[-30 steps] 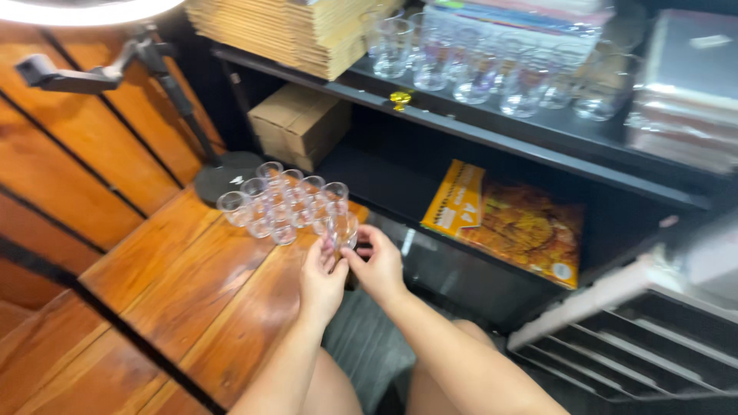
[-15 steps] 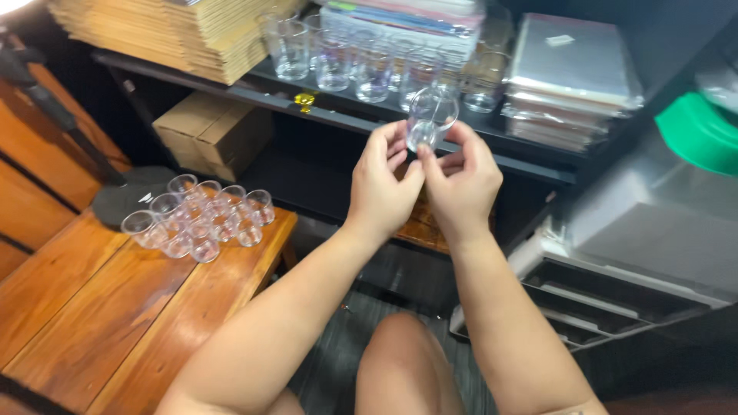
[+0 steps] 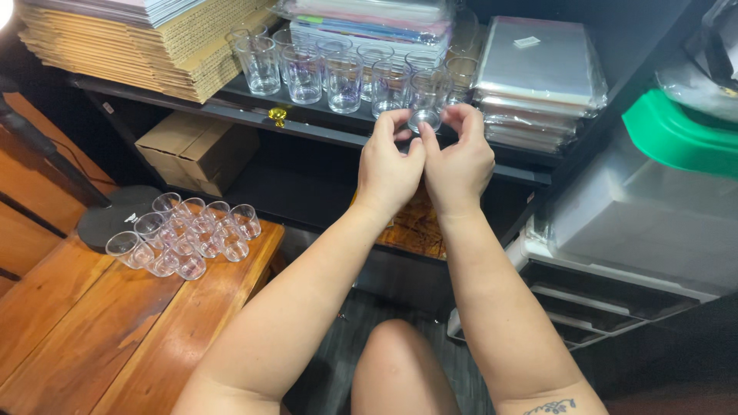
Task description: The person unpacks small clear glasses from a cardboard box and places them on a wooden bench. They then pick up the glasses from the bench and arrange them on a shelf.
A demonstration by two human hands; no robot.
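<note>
Both hands are raised to the dark shelf (image 3: 307, 123) and hold one small clear plastic cup (image 3: 425, 98) between them. My left hand (image 3: 387, 165) pinches its base from the left, and my right hand (image 3: 460, 157) grips it from the right. The cup stands at the right end of a row of several clear cups (image 3: 323, 73) along the shelf. On the wooden table (image 3: 115, 330) at lower left, a cluster of several more clear cups (image 3: 184, 234) sits untouched.
Stacked corrugated cardboard sheets (image 3: 131, 38) fill the shelf's left end. Plastic-wrapped flat packs (image 3: 538, 77) lie at its right. A cardboard box (image 3: 196, 154) sits below. A grey drawer unit with a green lid (image 3: 661, 200) stands at right. My knee (image 3: 400, 369) is below.
Both hands lifted a cup from the table cluster up to the shelf and have brought it to the end of the cup row. The view swung right.
</note>
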